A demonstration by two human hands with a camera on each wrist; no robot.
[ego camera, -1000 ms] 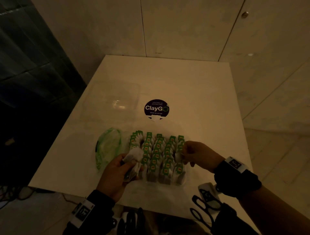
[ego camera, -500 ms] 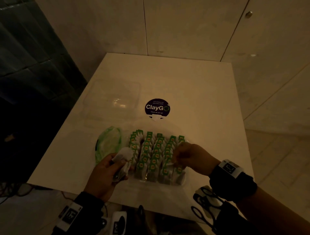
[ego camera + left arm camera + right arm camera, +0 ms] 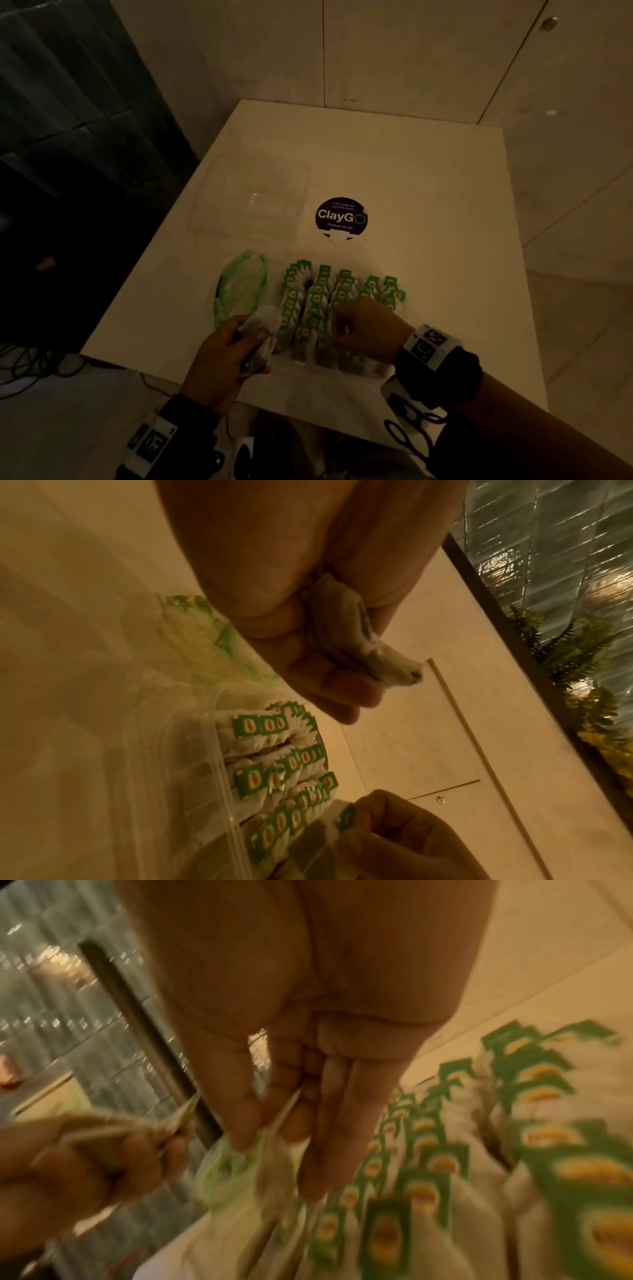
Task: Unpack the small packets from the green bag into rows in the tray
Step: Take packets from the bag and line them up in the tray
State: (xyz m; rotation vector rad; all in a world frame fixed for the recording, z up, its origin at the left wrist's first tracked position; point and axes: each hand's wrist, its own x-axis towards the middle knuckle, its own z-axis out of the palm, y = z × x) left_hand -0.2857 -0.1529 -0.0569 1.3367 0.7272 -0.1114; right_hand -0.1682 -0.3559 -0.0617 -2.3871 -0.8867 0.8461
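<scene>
Head view is showing me white tea bags (image 3: 320, 305) with green-and-yellow tags standing in rows in the clear tray (image 3: 310, 365). My left hand (image 3: 222, 356) is gripping a bunch; my right hand (image 3: 368, 330) is pinching one. The green bag (image 3: 239, 287) is lying flat beside the tray.

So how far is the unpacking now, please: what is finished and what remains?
Mostly done: five rows of packets stand in the clear tray, and the green bag lies flattened beside it. In hand: the left hand holds a small bunch of packets, and the right hand pinches one packet over the rows. Left: placing these; whether the bag holds more, I cannot tell.
</scene>
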